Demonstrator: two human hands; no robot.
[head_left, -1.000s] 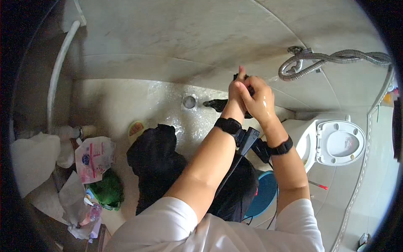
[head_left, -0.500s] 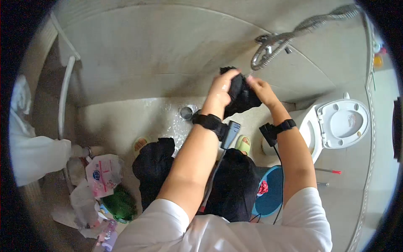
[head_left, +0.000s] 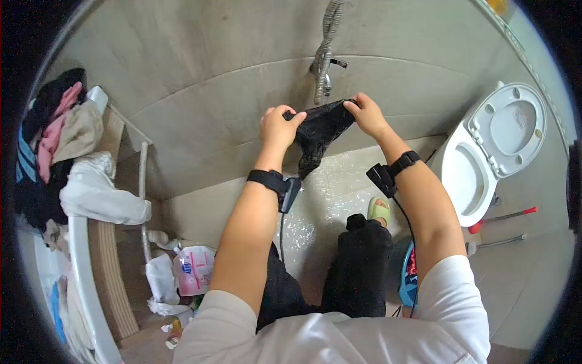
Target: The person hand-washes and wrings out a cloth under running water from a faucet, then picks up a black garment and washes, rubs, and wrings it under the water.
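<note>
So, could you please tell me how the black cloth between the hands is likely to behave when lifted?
The black cloth will probably flop, since its lower end droops below the left hand and right hand. Its sheen, above a glistening floor, suggests it may be wet: perhaps slippery, and somewhat heavy for its size.

soft daylight, black curved edges

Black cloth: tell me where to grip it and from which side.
I'd pinch the black cloth by its two upper corners, coming from left and right: it hangs limp, stretched along its top edge and narrowing to a lower end. The left hand and right hand hold it there.
</note>
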